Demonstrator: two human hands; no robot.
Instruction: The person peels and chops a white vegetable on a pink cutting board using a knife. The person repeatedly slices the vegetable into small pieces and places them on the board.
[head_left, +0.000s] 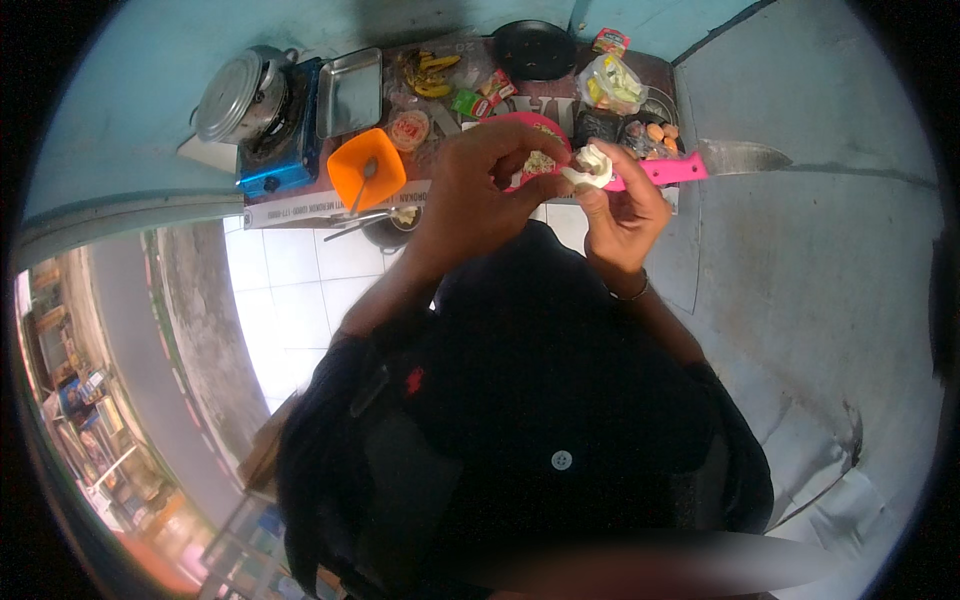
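Between both hands is a small curled white piece (592, 169), seemingly a folded dough wrapper. My left hand (487, 187) pinches its left edge with thumb and fingers. On the opposite side, my right hand (626, 214) holds it between thumb and index finger. A kitchen knife with a pink handle (667, 171) runs behind the right fingers, its blade pointing right past the table edge. Whether the right hand also grips the knife, I cannot tell. Partly hidden behind the left hand lies a pink plate (559, 127) with a pale, green-flecked shredded filling (538, 161).
An orange bowl (345, 169) with a spoon stands left, near a blue gas stove (300, 161) bearing a lidded pot (236, 97). Behind are a metal tray (349, 94), bananas (431, 73) and a black pan (534, 51). Eggs (660, 136) and a plastic bag (611, 82) sit right.
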